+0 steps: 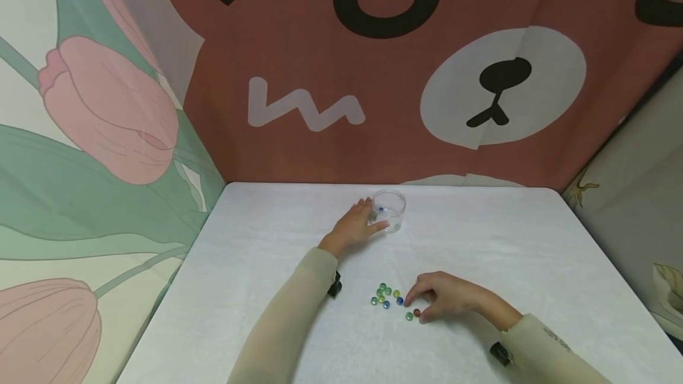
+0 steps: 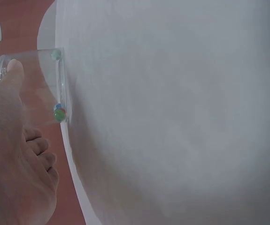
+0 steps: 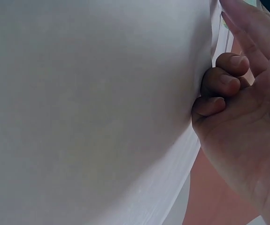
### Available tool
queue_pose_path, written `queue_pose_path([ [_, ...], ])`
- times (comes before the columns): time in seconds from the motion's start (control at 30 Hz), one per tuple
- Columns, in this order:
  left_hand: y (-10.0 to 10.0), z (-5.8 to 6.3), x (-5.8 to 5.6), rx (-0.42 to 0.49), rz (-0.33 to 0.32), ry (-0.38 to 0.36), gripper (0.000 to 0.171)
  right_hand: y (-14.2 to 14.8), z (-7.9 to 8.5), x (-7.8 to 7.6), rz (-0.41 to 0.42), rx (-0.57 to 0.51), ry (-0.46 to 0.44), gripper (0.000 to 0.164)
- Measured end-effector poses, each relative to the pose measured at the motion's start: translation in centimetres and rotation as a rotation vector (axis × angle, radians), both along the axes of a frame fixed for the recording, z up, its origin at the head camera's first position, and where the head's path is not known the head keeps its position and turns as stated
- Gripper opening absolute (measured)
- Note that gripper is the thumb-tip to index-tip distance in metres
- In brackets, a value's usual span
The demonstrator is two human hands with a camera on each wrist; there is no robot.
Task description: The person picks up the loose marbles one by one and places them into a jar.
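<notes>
Near the table's far edge stands a clear round jar, upright, with a few marbles inside. My left hand holds the jar from its left side, thumb across the front. Through the jar wall in the left wrist view, a green marble shows low down. My right hand is over the table, index finger and thumb parted, beside a brown marble close to the thumb tip. A blue marble lies by the index fingertip. The right wrist view shows the other fingers curled, the marbles hidden.
Several loose marbles, including a yellow marble and a green marble, lie grouped left of the right hand. A white cloth covers the table. A printed curtain hangs behind its far edge.
</notes>
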State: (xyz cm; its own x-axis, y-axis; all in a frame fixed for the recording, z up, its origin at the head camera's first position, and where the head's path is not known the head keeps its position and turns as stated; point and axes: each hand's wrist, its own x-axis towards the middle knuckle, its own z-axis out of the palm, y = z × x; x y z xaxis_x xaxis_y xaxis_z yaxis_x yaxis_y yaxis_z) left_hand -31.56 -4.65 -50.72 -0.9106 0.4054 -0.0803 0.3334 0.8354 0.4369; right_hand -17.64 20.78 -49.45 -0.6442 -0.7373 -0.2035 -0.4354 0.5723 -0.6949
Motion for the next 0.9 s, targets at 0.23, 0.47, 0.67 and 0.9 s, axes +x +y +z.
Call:
queue_pose_path([
  [0.23,-0.06,-0.11,-0.08,-0.011,-0.011,0.014,0.096,-0.17,0.02,0.12,0.027,-0.018,0.007,0.032],
  [0.47,-0.07,-0.26,-0.24,-0.022,-0.013,0.018,0.098,-0.08,-0.31,0.12,0.031,-0.036,0.032,0.031],
  [0.67,-0.04,-0.15,-0.19,-0.028,-0.016,0.023,0.097,0.09,-0.50,0.14,0.004,-0.057,0.015,0.024],
  [0.9,-0.01,-0.03,-0.11,-0.026,-0.016,0.018,0.097,0.12,-0.44,0.14,-0.003,-0.064,-0.001,0.017],
])
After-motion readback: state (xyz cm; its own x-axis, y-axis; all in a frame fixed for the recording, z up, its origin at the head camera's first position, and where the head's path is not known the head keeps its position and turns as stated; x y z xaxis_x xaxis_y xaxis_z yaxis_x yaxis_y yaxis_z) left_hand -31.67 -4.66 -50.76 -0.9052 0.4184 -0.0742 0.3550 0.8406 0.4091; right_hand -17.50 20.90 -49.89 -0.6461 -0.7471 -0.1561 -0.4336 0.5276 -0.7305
